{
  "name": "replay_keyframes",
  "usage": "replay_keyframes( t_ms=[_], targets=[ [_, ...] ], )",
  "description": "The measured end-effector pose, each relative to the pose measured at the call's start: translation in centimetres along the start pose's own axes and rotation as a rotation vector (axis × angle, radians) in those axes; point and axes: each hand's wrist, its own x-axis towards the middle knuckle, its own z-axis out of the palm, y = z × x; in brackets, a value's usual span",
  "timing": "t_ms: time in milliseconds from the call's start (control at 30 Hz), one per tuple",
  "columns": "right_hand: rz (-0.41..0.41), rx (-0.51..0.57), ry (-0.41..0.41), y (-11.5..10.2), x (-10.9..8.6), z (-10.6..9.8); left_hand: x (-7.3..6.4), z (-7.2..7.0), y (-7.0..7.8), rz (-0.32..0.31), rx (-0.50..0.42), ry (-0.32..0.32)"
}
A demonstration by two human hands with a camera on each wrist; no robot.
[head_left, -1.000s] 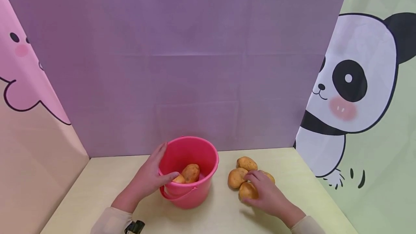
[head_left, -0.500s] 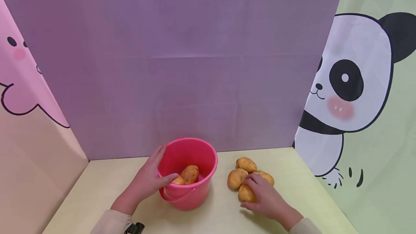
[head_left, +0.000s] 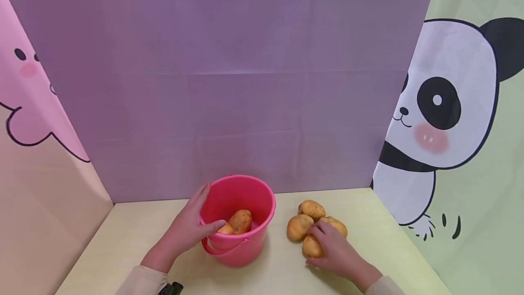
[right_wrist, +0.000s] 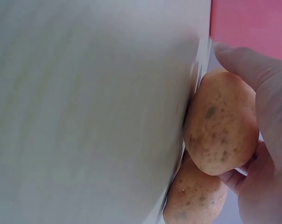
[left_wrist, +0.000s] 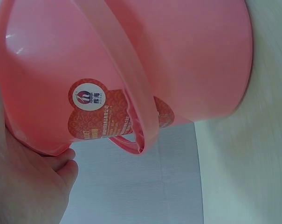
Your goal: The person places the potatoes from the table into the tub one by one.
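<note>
A pink bucket point(head_left: 241, 249) stands upright on the table with potatoes point(head_left: 240, 221) inside. My left hand point(head_left: 190, 229) holds its left rim, thumb across the front edge and fingers farther back; in the left wrist view the hand point(left_wrist: 29, 186) is against the rim. To the right, my right hand point(head_left: 337, 251) grips the nearest potato point(head_left: 312, 246) of a small cluster, thumb on the near side and fingers over the far side. The right wrist view shows this potato point(right_wrist: 222, 123) between thumb and fingers, low at the table surface.
Other potatoes lie close around the gripped one: one at the left point(head_left: 299, 227), one at the back point(head_left: 312, 209) and one at the right point(head_left: 335, 226). The bucket's handle point(left_wrist: 131, 79) hangs down its side. A purple backdrop point(head_left: 245, 81) rises behind the table point(head_left: 135, 226).
My right hand has settled lower around the near potato, its fingers drawing in on it. The left hand and the bucket have stayed in place.
</note>
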Motion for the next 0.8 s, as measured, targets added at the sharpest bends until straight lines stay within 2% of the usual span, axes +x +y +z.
replay_keyframes(
  t_ms=[233,333,633,800],
  targets=[
    [0.062,0.038,-0.117,-0.2,-0.4,-0.4,0.0,0.1,-0.1,0.006,0.002,0.001],
    [0.078,0.064,-0.138,-0.4,-0.5,-0.6,0.0,0.2,-0.2,0.003,-0.005,-0.004],
    [0.04,0.148,-0.081,-0.6,0.0,-1.2,0.1,0.0,0.1,-0.002,-0.003,0.003],
    [0.062,0.218,-0.065,-0.8,0.8,-1.8,0.0,0.1,0.1,-0.008,-0.018,-0.003]
  ],
)
